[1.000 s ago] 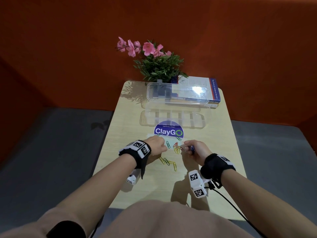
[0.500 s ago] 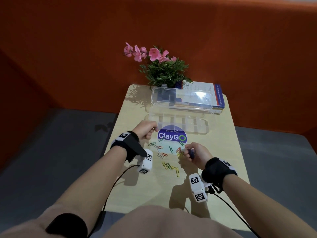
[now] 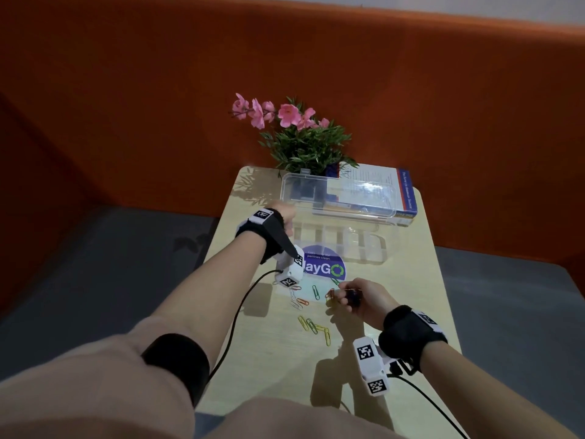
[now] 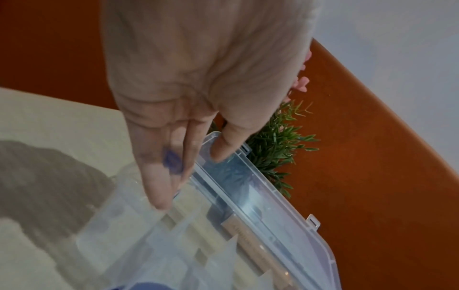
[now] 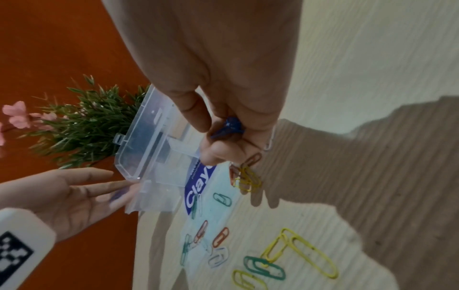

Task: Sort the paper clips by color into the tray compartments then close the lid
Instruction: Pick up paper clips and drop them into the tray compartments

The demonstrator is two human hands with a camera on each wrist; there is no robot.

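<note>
Person's left hand (image 3: 286, 217) and right hand (image 3: 364, 297), forearms bare. Each wrist carries a black fabric wrist strap (image 3: 408, 335) with a white tab printed in black-and-white square markers, and below it a white plastic camera housing (image 3: 370, 362) bearing two such markers. A thin black cable (image 3: 240, 307) trails from each housing. Short beige sleeves (image 3: 95, 384) over black inner cuffs (image 3: 177, 362)
</note>
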